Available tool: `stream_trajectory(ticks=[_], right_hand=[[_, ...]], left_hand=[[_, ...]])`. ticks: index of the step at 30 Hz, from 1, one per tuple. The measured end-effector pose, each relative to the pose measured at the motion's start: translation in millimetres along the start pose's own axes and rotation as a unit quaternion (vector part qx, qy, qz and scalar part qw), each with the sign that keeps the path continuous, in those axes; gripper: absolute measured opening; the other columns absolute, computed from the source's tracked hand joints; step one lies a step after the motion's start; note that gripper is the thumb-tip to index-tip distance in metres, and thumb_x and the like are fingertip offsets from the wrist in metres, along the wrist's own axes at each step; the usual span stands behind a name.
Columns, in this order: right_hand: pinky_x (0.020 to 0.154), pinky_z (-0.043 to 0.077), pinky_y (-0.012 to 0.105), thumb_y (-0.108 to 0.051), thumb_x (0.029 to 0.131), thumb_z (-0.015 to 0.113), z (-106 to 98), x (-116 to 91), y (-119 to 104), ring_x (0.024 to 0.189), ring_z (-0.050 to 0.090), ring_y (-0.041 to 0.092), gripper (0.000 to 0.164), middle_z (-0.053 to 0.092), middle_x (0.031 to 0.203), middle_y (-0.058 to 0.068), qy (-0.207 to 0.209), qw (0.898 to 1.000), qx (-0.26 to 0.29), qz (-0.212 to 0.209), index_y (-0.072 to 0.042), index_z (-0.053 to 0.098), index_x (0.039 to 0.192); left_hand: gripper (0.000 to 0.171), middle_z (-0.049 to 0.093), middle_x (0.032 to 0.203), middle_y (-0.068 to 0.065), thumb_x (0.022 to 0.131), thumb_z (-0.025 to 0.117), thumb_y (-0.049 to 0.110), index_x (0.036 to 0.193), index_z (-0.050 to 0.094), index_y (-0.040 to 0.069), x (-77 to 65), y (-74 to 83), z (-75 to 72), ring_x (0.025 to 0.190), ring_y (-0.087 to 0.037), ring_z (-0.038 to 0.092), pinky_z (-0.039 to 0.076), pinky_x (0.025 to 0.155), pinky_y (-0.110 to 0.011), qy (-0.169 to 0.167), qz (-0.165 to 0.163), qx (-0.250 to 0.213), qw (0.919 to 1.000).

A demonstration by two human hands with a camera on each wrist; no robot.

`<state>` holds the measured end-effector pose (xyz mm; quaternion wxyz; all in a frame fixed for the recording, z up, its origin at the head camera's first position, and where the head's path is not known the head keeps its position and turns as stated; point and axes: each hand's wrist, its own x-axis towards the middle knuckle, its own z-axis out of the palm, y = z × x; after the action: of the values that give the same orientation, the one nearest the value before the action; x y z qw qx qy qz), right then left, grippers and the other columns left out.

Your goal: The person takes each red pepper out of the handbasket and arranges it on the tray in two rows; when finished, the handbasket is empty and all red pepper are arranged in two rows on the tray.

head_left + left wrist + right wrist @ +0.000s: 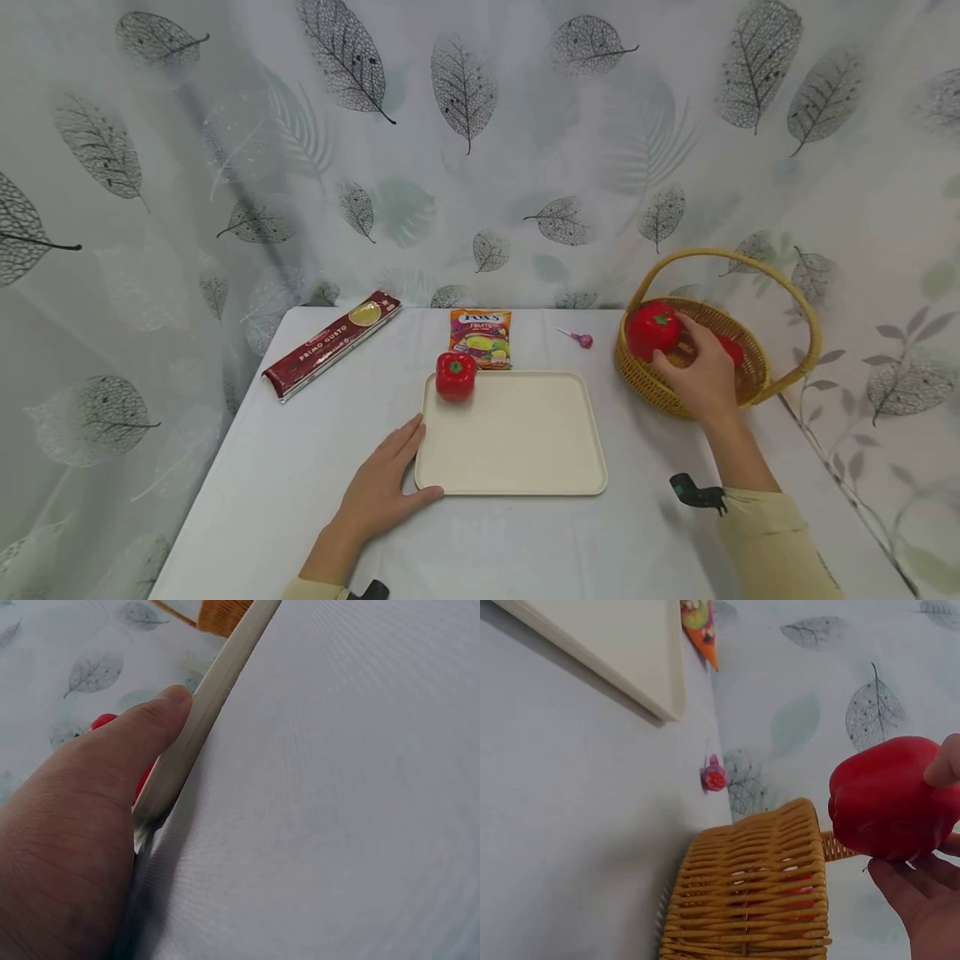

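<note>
A red bell pepper (654, 330) is held in my right hand (699, 372), thumb on one side and fingers on the other, over the left part of the wicker basket (651, 392). In the right wrist view the same pepper (889, 799) appears above the basket rim. Another red item (731, 350) lies inside the basket, partly hidden by my hand. My left hand (381, 486) rests at the left edge of the cream tray (517, 437), fingers extended and thumb at the near corner. A second red bell pepper (456, 377) sits on the tray's far left corner.
Behind the tray lies a Fox's Fruits candy bag (481, 333). A purple lollipop (581, 339) is between bag and basket. A long dark red Primo Gusto packet (333, 346) lies at the back left. The basket's tall handle (806, 308) arches over it, near the leaf-print curtain.
</note>
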<state>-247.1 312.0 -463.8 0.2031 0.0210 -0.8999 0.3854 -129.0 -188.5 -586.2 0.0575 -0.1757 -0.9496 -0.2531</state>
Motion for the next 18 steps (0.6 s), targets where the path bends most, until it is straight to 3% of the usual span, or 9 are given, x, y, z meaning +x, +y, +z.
stream_trajectory(ticks=[10, 15, 18], right_hand=[[0.104, 0.054, 0.059, -0.012, 0.091, 0.086, 17.8, -5.2, -11.0, 0.134, 0.06, 0.041, 0.078, 0.059, 0.152, 0.018, -0.025, 0.999, 0.01, -0.033, -0.011, 0.051, 0.162], [0.104, 0.056, 0.036, -0.008, 0.088, 0.09, 23.6, -6.8, -12.6, 0.134, 0.06, 0.042, 0.083, 0.059, 0.152, 0.018, -0.035, 0.998, 0.022, -0.051, -0.009, 0.05, 0.161], [0.103, 0.055, 0.031, -0.007, 0.087, 0.09, 26.4, -7.2, -13.2, 0.132, 0.061, 0.042, 0.083, 0.06, 0.151, 0.018, -0.038, 0.997, 0.027, -0.061, -0.008, 0.051, 0.16]], left_hand=[[0.109, 0.03, 0.177, 0.006, 0.089, 0.072, 0.078, 0.168, 0.041, 0.011, -2.4, -1.6, 2.1, 0.159, -0.025, 0.035, 0.036, 0.126, -0.047, 0.002, 0.002, 0.003, 1.0], [0.108, 0.03, 0.177, 0.007, 0.088, 0.074, 0.077, 0.168, 0.042, 0.011, -2.2, -1.1, 1.4, 0.159, -0.024, 0.036, 0.038, 0.125, -0.047, 0.005, 0.002, 0.003, 1.0], [0.108, 0.03, 0.177, 0.007, 0.088, 0.074, 0.076, 0.168, 0.041, 0.011, -1.7, -1.0, 1.2, 0.159, -0.024, 0.036, 0.037, 0.126, -0.047, 0.003, 0.001, 0.001, 1.0]])
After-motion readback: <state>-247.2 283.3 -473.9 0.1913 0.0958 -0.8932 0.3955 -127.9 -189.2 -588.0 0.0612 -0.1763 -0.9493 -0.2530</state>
